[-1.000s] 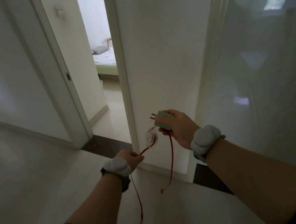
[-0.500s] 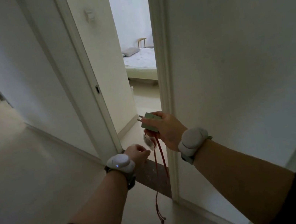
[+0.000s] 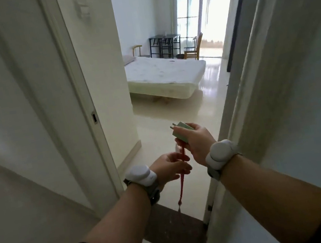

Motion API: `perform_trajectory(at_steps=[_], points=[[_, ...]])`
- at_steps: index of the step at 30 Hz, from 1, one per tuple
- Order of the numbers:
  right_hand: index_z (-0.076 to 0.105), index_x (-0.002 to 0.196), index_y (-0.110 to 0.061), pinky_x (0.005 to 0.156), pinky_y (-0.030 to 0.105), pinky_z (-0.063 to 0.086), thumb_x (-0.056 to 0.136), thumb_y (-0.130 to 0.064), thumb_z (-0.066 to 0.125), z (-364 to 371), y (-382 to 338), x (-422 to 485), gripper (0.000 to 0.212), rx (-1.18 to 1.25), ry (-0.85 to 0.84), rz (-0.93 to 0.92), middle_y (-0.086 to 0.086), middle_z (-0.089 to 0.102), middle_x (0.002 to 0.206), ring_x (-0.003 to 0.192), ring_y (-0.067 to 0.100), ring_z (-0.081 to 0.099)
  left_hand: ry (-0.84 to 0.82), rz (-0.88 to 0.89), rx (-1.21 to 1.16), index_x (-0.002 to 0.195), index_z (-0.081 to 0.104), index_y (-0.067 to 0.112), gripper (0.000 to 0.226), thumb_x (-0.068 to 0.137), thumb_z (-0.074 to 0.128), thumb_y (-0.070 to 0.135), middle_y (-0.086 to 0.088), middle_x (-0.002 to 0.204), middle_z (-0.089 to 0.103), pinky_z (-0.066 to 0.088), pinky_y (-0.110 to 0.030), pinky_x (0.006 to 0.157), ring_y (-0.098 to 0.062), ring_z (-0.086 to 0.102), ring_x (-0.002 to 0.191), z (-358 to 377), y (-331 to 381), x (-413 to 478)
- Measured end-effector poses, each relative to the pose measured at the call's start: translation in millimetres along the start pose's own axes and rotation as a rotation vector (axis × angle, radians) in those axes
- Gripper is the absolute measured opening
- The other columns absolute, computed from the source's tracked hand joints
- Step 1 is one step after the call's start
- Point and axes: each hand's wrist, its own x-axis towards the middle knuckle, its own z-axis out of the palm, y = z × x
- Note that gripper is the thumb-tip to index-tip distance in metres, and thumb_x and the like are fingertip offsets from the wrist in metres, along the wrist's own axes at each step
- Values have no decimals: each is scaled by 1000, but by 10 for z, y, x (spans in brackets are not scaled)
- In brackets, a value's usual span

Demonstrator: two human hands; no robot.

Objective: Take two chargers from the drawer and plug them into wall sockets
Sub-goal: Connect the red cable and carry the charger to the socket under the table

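Note:
My right hand (image 3: 197, 141) grips a pale green charger (image 3: 180, 132) with its two prongs pointing up and left. A red cable (image 3: 182, 178) hangs down from the charger. My left hand (image 3: 170, 167) is closed around that cable just below the charger. A small white round piece on the cable shows between the hands. Both hands are held out at a bedroom doorway. No wall socket is visible.
White door frames (image 3: 78, 88) flank the opening left and right. A dark stone threshold (image 3: 172, 228) crosses the floor below my arms. Beyond stand a bed (image 3: 164, 74), a dark table (image 3: 164, 45) and a wooden chair (image 3: 194, 47) by a bright window. A light switch (image 3: 82, 7) is on the left wall.
The view has swung and advanced into the doorway, revealing the bedroom. My left hand rose closer to the right hand and gathered the red cable, which hangs shorter.

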Motion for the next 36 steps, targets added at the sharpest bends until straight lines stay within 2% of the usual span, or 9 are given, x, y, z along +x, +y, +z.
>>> perform_trajectory(at_steps=[11, 15, 19, 21, 23, 27, 30, 33, 36], points=[[51, 112, -13, 75, 29, 57, 78, -23, 70, 345, -100, 2458, 40, -35, 261, -75, 6, 59, 91, 80, 17, 61, 92, -124, 296, 98, 64, 17, 15, 85, 58, 17, -1, 88, 66, 51, -24, 79, -13, 64, 85, -1532, -106, 2155], [50, 114, -12, 68, 29, 55, 78, -26, 69, 426, -133, 3260, 43, -31, 319, -72, 4, 59, 86, 78, 16, 60, 212, -215, 335, 104, 66, 5, 23, 83, 57, 8, 0, 74, 60, 45, -14, 58, -11, 56, 68, -2017, -143, 2666], [49, 118, -12, 79, 36, 55, 78, -30, 68, 415, -213, 4009, 48, 0, 398, -52, 4, 60, 88, 81, 19, 60, 399, -244, 326, 89, 68, 14, 13, 81, 62, 21, -5, 83, 64, 48, -27, 78, -23, 60, 82, -2612, 7, 3255], [49, 119, -13, 83, 38, 54, 78, -32, 68, 415, -231, 4392, 49, -16, 440, -35, 5, 60, 92, 85, 21, 60, 464, -252, 303, 76, 65, 20, 8, 80, 62, 26, -4, 79, 63, 47, -28, 77, -24, 59, 81, -2917, 33, 3618], [50, 115, -15, 74, 34, 54, 77, -32, 68, 356, -264, 4639, 45, 10, 465, -35, 4, 59, 87, 79, 18, 59, 487, -278, 283, 81, 65, 19, 7, 80, 60, 24, -5, 83, 63, 46, -28, 75, -25, 58, 80, -3103, 82, 3928], [50, 106, -17, 55, 24, 51, 77, -27, 70, 291, -335, 5353, 37, 49, 538, -26, 2, 58, 78, 66, 13, 56, 401, -352, 21, 93, 63, 8, 14, 85, 53, 13, -10, 80, 61, 44, -26, 61, -21, 59, 65, -3391, 166, 4811], [49, 104, -17, 41, 22, 48, 77, -23, 69, 237, -427, 5788, 34, 50, 572, -33, 2, 58, 69, 50, 10, 56, 292, -400, -238, 85, 58, 8, 9, 88, 51, 13, -7, 70, 55, 45, -27, 52, -19, 57, 59, -3442, 325, 5370], [47, 106, -17, 37, 23, 48, 79, -21, 69, 166, -509, 6281, 35, 45, 648, -18, 3, 57, 65, 35, 9, 53, 189, -401, -351, 81, 56, 9, 14, 90, 47, 15, -8, 73, 56, 50, -30, 52, -21, 62, 64, -3544, 545, 6019], [50, 108, -12, 40, 24, 49, 78, -22, 70, 2, -597, 6584, 38, 57, 686, -32, 4, 58, 66, 38, 9, 54, 118, -372, -412, 85, 58, 6, 14, 91, 48, 14, -9, 74, 58, 53, -27, 46, -22, 64, 65, -3515, 853, 6514]])
